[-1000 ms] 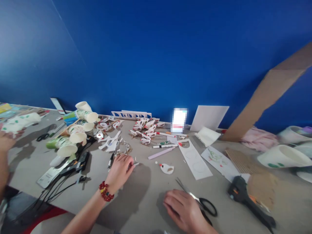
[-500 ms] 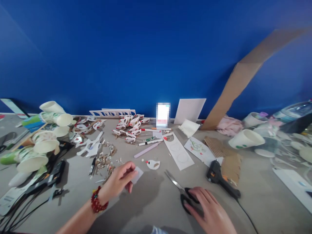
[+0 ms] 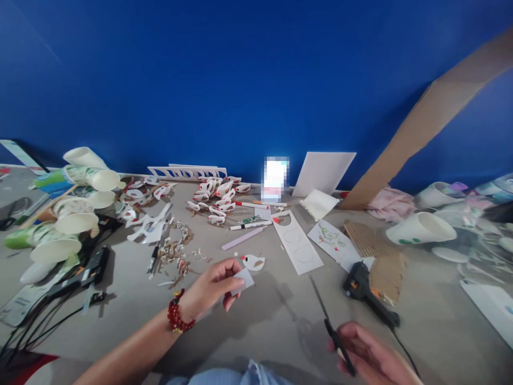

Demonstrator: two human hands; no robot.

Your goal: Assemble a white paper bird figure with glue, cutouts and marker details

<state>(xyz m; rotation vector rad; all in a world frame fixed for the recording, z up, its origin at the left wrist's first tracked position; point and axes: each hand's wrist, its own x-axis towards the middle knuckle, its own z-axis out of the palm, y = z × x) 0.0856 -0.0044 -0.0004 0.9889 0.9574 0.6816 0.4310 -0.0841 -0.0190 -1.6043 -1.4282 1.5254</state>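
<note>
My left hand [image 3: 219, 283], with a red bead bracelet [image 3: 178, 313] at its wrist, pinches a small square of white paper [image 3: 245, 279] between thumb and fingers. Just beyond that paper lies a white bird cutout [image 3: 253, 262] with a red beak. My right hand [image 3: 366, 353] grips black-handled scissors [image 3: 326, 315], raised off the table with their blades pointing away from me and their shadow falling to the left. A white card strip [image 3: 298, 248] with drawn outlines and a cut-out hole lies ahead of the scissors.
A black glue gun [image 3: 366, 294] with its cord lies right. Several bird cutouts [image 3: 218, 198] are piled at the back, near pens [image 3: 250, 224]. Paper scraps [image 3: 176, 254] and paper cups [image 3: 60, 246] cover the left. A lit phone [image 3: 275, 179] stands against the blue wall.
My right hand has lifted the scissors off the table and turned them. My left hand has shifted right with the paper square, nearer the bird cutout. The view has moved slightly.
</note>
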